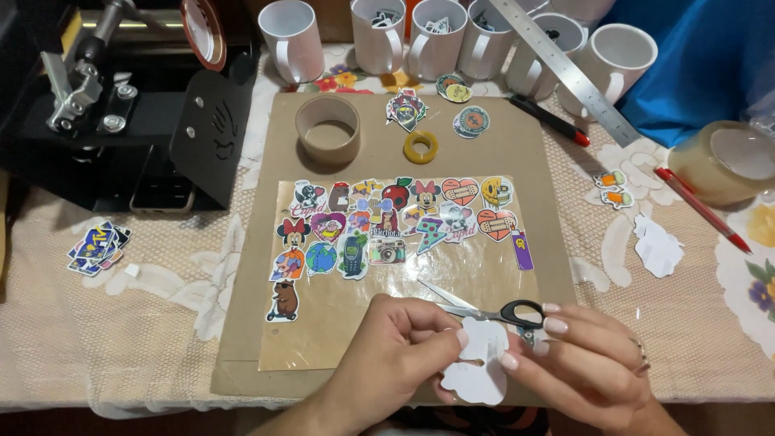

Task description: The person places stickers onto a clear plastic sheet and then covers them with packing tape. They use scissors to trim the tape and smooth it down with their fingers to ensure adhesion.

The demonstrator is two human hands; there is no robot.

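White paper cutout, lobed outline, held at the near edge of the bench over a brown card sheet. Left hand: grip closed, thumb and fingers pinching the cutout's left side. Right hand: grip closed, fingertips on the cutout's right edge, black-handled scissors tucked against it, blades parted, pointing up-left. Just beyond, a clear sheet covered with coloured stickers.
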